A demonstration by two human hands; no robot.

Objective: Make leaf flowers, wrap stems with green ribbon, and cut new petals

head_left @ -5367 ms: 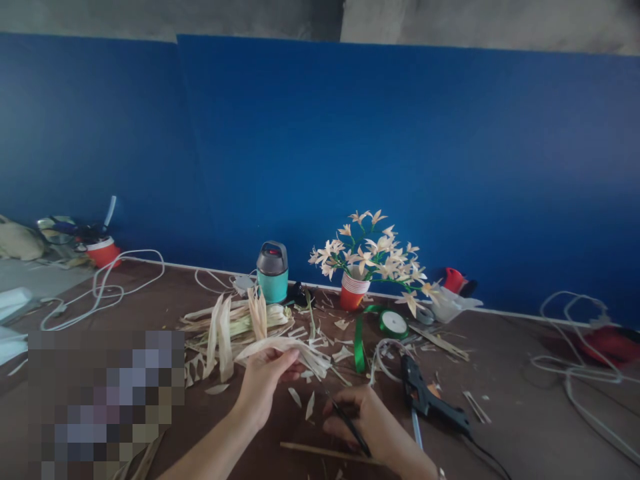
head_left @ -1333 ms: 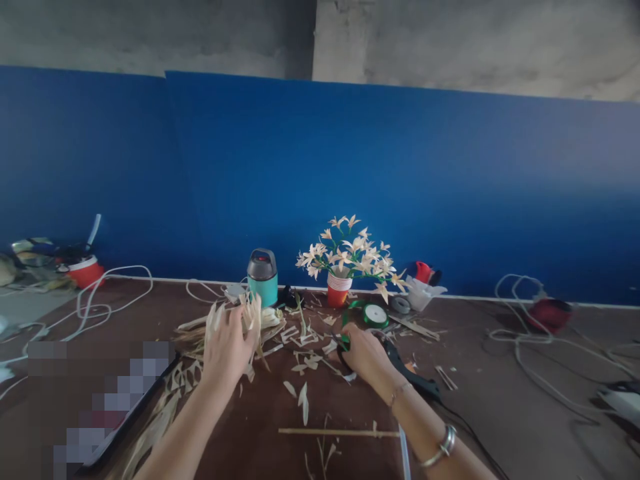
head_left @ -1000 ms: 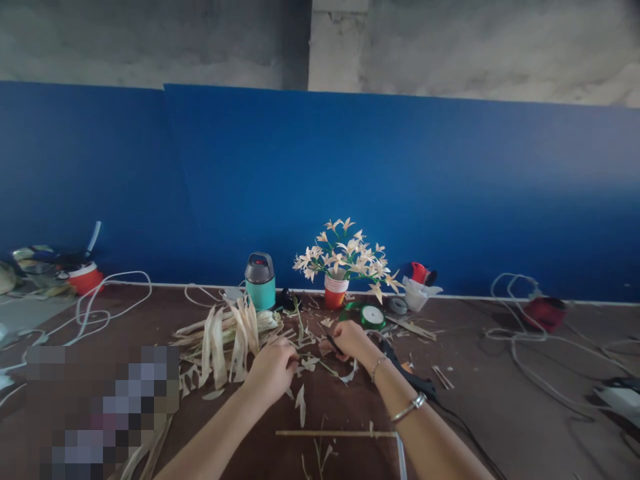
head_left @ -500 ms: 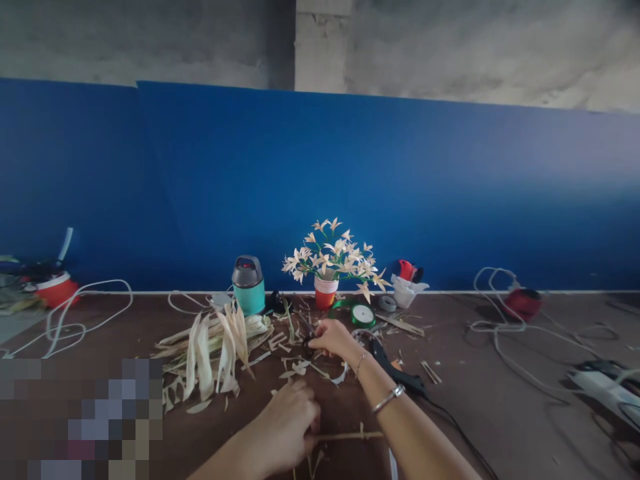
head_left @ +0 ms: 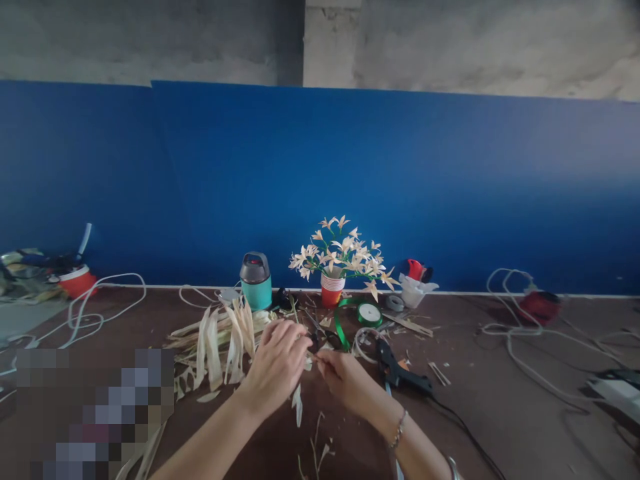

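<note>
My left hand (head_left: 281,360) is closed, its fingers curled around one end of a thin tan stalk (head_left: 313,357). My right hand (head_left: 345,381) is closed on the other side of the same stalk, close to the left fingertips. Most of the stalk is hidden by the hands. Just beyond them lie the scissors (head_left: 316,328), partly hidden, and a green ribbon spool (head_left: 369,313) with a loose tail. Dried pale husks (head_left: 213,350) are heaped left of my left hand. A black glue gun (head_left: 403,375) lies right of my right hand.
Pale flowers (head_left: 345,253) on green stems stand in stacked paper cups (head_left: 333,291) at the back. A turquoise container (head_left: 257,292) is left of them, a white-lined cup (head_left: 415,291) right. White cables (head_left: 507,330) loop at the right. Scraps litter the brown table; its lower-left part is pixelated.
My right hand has left the scissors and come back toward me, closing on the stalk. My left hand has lifted away from me with the stalk and now meets the right.
</note>
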